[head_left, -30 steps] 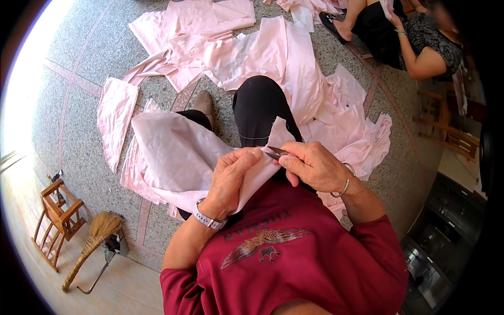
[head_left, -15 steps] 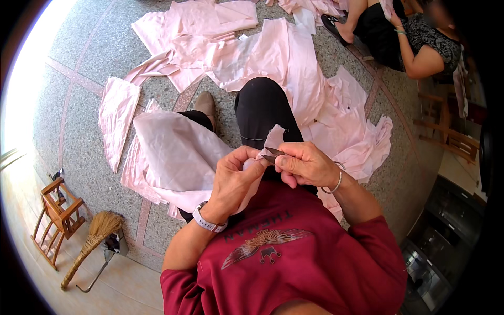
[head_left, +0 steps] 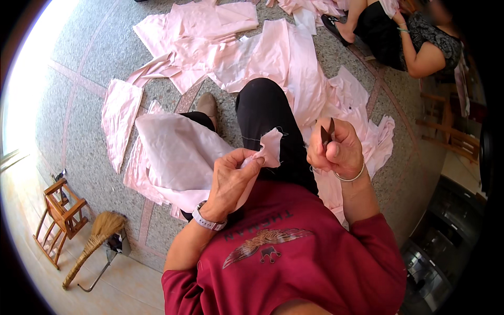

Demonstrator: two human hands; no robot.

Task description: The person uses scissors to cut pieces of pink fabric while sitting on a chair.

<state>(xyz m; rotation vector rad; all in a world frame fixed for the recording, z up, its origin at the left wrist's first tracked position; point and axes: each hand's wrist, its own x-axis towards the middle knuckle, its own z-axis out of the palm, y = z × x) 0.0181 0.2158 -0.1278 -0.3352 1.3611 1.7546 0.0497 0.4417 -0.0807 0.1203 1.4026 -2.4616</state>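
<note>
My left hand pinches a pale pink cloth near its corner. The cloth's small frayed end sticks up past my fingertips, with loose threads on it. The rest of this pink cloth drapes over my left leg toward the floor. Off to the right, my right hand is closed around small dark thread snips, their two pointed blades upward and slightly apart. The handles are hidden in my palm. The snips are clear of the cloth.
Pink fabric pieces lie spread across the speckled floor ahead. A seated person holds pink cloth at the upper right. On the left are a small wooden chair, a straw broom and a dustpan.
My right hand has drawn the snips away from the cloth, to the right and upward. My left hand keeps its pinch, and the frayed end now shows more fully.
</note>
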